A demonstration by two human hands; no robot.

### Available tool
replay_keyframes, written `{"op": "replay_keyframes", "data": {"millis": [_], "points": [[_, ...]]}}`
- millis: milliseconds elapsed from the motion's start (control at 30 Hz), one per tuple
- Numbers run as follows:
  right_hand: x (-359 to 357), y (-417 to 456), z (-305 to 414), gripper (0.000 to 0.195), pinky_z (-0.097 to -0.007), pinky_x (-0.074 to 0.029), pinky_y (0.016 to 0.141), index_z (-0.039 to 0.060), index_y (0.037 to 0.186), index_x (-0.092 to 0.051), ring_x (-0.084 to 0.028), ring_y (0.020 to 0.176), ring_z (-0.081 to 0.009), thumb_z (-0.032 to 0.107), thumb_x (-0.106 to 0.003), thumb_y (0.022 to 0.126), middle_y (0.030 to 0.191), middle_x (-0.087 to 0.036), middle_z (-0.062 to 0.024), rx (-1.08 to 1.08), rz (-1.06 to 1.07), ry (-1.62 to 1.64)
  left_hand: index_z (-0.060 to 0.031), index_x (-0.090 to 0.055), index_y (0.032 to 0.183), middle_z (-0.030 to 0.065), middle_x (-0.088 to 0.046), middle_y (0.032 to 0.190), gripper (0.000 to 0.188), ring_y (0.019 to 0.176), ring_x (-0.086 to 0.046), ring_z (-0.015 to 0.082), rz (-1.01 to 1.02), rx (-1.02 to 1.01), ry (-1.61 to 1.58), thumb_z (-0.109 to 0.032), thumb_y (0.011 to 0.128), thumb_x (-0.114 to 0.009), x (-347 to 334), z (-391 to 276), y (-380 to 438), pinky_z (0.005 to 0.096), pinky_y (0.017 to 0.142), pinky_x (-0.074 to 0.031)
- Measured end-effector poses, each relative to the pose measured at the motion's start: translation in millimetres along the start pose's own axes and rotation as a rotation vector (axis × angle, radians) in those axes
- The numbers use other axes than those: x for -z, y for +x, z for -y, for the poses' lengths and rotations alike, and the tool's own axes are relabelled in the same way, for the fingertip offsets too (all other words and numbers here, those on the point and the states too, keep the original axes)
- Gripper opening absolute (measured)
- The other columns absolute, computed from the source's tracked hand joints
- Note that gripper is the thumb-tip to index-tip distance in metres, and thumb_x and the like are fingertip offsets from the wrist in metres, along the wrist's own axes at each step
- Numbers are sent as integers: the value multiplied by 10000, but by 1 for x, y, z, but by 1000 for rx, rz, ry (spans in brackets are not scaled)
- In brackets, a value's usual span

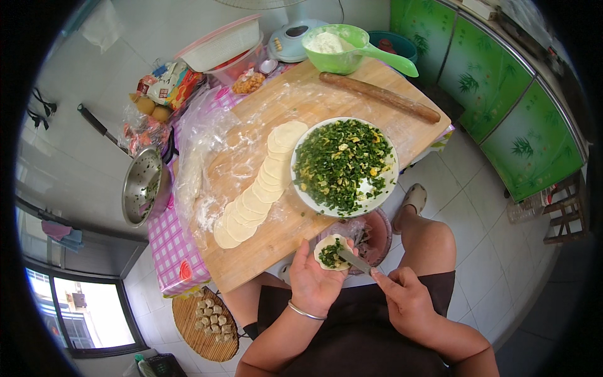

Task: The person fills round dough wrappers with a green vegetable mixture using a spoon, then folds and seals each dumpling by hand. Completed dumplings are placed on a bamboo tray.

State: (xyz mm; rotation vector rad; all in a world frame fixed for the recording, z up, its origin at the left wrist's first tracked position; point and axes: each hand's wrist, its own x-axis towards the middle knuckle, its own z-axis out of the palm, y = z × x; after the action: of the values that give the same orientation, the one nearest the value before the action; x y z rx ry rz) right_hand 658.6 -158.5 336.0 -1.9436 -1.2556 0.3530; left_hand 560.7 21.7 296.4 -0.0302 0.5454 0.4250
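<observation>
My left hand (315, 282), palm up with a metal bangle at the wrist, holds a round dough wrapper (321, 245) on its fingers. Chopped greens with egg (330, 254) lie on that wrapper. A flat metal spatula (354, 262) is gripped in my right hand (406, 294), its tip pressed on the filling. Just beyond my hands, a white plate (308, 203) heaped with green-and-egg filling (341, 160) stands on a wooden board (264, 240). Left of the plate, overlapping dough wrappers (254, 200) run in a slanting row. A wooden rolling pin (379, 96) rests near the board's far edge.
A green scoop of flour (339, 52) stands at the board's far end. Plastic film (202, 141) covers the left side, beside a steel bowl (146, 188). Dumplings (214, 320) sit on a round woven mat (193, 334) at lower left. A pink basin (379, 235) is below the board.
</observation>
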Motion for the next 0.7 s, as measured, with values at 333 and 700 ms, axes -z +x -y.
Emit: {"op": "replay_keyframes", "data": {"millis": [333,700], "points": [[17,1,-7,545,-341,-511,557,98,1188,-675,-595,702,-246,-22,-637,658,916,-533,-97,114,70,-203,113,-429,1294,292,-525,1268,658,1211,-491,411,-17,45,81,-463,976,-422,-1,-8,-3,537,1089,-345],[23,9,-11,505,-346,-504,580,123,1163,-690,-595,794,-249,31,-655,668,909,-546,-83,199,77,-236,72,-453,1297,267,-554,1240,610,1141,-545,390,-38,128,104,-457,997,-400,-6,-6,-8,515,1053,-398]]}}
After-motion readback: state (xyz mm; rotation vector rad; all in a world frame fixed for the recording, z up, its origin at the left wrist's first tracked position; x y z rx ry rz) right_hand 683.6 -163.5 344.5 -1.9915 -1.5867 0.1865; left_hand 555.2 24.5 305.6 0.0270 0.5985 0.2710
